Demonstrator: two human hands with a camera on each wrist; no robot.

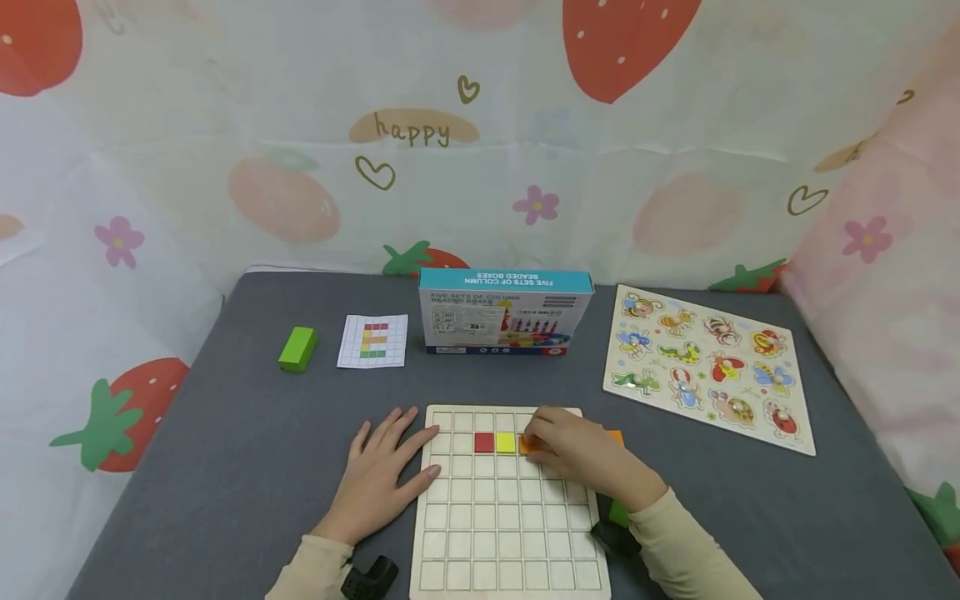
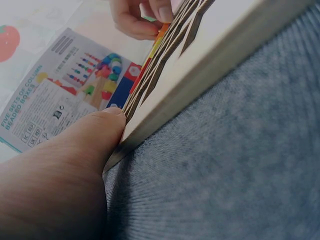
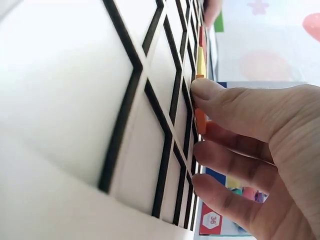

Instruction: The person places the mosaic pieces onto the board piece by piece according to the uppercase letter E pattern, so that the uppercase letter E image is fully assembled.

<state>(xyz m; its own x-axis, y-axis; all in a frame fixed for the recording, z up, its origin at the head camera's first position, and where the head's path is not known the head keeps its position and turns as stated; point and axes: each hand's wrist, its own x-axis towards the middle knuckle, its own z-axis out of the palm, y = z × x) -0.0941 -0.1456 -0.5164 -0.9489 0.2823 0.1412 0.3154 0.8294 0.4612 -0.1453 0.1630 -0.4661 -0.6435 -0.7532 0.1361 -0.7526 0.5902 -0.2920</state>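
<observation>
The white board [image 1: 512,542] with square cells lies flat on the dark grey table [image 1: 187,500], in front of the person. In its second row from the far edge there are three coloured squares side by side: the red square [image 1: 484,442] in the third cell from the left, then the yellow square [image 1: 506,442], then the orange square [image 1: 524,445], which is partly covered by fingers.

The right hand [image 1: 585,454] reaches over the far right part of the board. Its thumb and forefinger are narrow together and hold the orange square between them; the other fingers are bent beside them. The left hand [image 1: 378,479] lies on the table with the fingers wide apart, and it holds no piece; its thumb and forefinger touch the left edge of the board.

Just beyond the right hand, an orange piece [image 1: 616,436] shows at the right side of the board. A green piece [image 1: 618,512] shows partly near the right wrist, but most of it is hidden, so I cannot tell its shape.

Farther away, a green block [image 1: 298,350] lies on the left, near a paper card [image 1: 386,325] with coloured cells. Next to the card stands a box [image 1: 506,317] with a blue top, and to the right lies a board with insect pictures [image 1: 708,367]. Behind the table hangs a curtain [image 1: 525,75] with strawberries and the word "happy".
</observation>
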